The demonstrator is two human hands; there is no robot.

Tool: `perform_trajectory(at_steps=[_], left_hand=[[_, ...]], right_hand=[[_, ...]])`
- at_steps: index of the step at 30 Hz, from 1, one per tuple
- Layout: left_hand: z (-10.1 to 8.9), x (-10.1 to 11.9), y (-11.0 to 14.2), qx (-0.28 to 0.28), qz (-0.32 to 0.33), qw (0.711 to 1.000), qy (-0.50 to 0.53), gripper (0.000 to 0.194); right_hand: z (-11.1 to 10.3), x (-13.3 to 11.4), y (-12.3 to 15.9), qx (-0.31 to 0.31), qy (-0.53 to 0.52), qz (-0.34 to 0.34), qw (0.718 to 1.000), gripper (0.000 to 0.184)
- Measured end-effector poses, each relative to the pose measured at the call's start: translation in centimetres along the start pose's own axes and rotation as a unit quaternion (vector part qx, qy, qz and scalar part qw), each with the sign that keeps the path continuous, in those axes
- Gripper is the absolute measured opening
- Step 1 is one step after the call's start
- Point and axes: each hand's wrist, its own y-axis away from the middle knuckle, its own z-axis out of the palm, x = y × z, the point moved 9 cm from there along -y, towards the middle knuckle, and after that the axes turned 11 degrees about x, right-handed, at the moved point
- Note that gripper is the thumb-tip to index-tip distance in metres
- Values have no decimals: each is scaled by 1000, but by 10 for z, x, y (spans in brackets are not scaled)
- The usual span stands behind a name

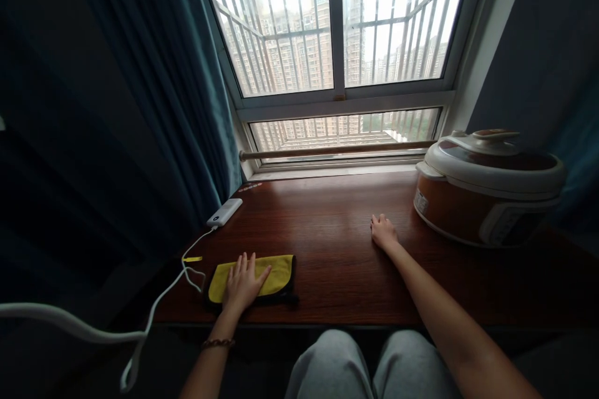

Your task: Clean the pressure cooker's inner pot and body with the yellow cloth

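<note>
Seated person at a dark reddish-brown worktop point(327, 230), seen from the head. The left hand point(242, 285) lies palm down on a yellow cloth point(277, 272) with dark edging, which is folded flat near the front edge of the worktop, left of centre. The fingers of this hand are extended and slightly spread, the thumb pointing away from them to the right; they press on or rest upon the fabric without gripping it. A beaded bracelet point(218, 343) encircles the left wrist.

The right hand point(384, 232) rests on the worktop, well apart from the cloth, its fingers bent; whether they are clenched or loose underneath cannot be told. To its right stands a large brown-and-white electric cooker point(486, 196) with its lid on.

At the far left edge of the worktop lies a white device point(224, 212), joined to a white cable point(103, 337) that runs down past the cloth's left side. A small yellow strip point(192, 259) lies beside the cable. Behind the worktop is a barred window point(337, 31), bordered on the left by a blue curtain point(163, 75). Grey-clad knees point(337, 361) show below.
</note>
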Motion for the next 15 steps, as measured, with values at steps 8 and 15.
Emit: perform_trajectory(at_steps=[8,15], left_hand=[[2,1,1,-7,11,1000,-13,79],[2,1,1,-4,14,1000,-20,77]], right_hand=[[-8,-1,8,50,-31,-2,998,46],[-12,5,9,86,-156,36,983,36]])
